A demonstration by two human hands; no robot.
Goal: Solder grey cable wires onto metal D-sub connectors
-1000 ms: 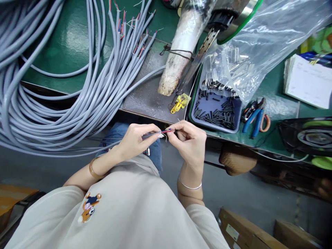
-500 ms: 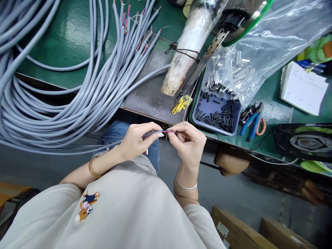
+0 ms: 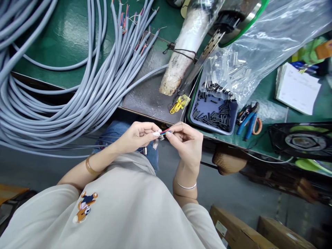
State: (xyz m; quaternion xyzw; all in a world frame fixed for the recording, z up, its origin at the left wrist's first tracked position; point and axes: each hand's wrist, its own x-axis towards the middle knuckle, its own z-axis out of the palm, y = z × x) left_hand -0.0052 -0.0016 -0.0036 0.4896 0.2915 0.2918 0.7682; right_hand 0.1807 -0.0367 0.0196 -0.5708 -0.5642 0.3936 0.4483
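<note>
My left hand (image 3: 136,135) pinches the end of a grey cable just below the bench edge, fingers closed round it. My right hand (image 3: 187,141) is closed on the cable's thin coloured wires (image 3: 166,131), red and blue, which stick out between the two hands. A thin bare strand rises from my right fingers towards the bench. Both hands hover over my lap, in front of a grey metal plate (image 3: 145,93). A blue tray (image 3: 214,112) of short black tube pieces sits just beyond my right hand.
A big bundle of grey cables (image 3: 64,86) with stripped ends covers the left of the green bench. A wrapped machine arm (image 3: 181,52), yellow clip (image 3: 177,103), clear bag of parts (image 3: 246,52), blue-handled cutters (image 3: 247,119), white notepad (image 3: 297,88) and cardboard boxes (image 3: 241,228) on the floor.
Both hands have stayed together at the cable end. My left fingers have slid closer to the wires' base, and the view has shifted slightly.
</note>
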